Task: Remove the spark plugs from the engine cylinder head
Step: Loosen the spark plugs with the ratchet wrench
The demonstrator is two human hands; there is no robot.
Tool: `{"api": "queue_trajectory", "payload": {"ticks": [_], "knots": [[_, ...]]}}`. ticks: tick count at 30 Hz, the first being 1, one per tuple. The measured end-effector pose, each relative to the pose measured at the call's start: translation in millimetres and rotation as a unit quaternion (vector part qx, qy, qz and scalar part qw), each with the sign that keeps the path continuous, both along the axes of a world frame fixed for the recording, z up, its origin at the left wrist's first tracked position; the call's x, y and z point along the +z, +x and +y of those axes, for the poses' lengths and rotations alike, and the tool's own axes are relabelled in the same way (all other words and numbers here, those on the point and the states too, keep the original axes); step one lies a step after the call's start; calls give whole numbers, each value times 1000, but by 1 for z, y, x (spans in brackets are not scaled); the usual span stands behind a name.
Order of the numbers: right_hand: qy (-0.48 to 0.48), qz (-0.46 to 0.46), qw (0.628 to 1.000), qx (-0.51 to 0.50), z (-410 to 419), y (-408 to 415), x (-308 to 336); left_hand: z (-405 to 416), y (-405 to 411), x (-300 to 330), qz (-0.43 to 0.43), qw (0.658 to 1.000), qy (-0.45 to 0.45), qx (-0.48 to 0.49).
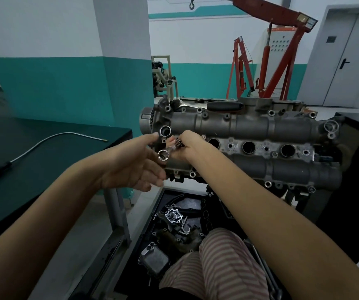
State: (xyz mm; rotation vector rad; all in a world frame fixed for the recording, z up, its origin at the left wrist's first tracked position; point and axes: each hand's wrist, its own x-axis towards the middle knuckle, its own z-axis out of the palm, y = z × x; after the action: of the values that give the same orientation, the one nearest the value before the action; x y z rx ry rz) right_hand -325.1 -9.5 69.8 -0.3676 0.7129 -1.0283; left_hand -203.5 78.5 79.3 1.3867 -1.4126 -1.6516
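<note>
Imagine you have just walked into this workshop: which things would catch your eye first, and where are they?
Most striking is the grey engine cylinder head at centre, its row of dark round wells facing up. At its left end the right hand grips a shiny socket tool, with the open left hand beside it. Behind stands a red engine hoist.

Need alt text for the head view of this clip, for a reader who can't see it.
The right hand grips a shiny socket tool at the left end of a grey cylinder head, while the open left hand reaches toward it. Three open plug holes show along the head; a tray of engine parts sits below.
</note>
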Motion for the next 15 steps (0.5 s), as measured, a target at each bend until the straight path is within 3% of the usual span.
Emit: {"api": "queue_trajectory", "payload": {"ticks": [2,11,15], "knots": [[-4,11,1000,-7,0,-1,-1,-16,2,-9,31,998,23,51],[29,20,997,-68,3,3,8,-58,-33,-16,205,970,86,95],[58,27,995,-72,2,4,16,-65,-34,-16,229,964,98,96]]}}
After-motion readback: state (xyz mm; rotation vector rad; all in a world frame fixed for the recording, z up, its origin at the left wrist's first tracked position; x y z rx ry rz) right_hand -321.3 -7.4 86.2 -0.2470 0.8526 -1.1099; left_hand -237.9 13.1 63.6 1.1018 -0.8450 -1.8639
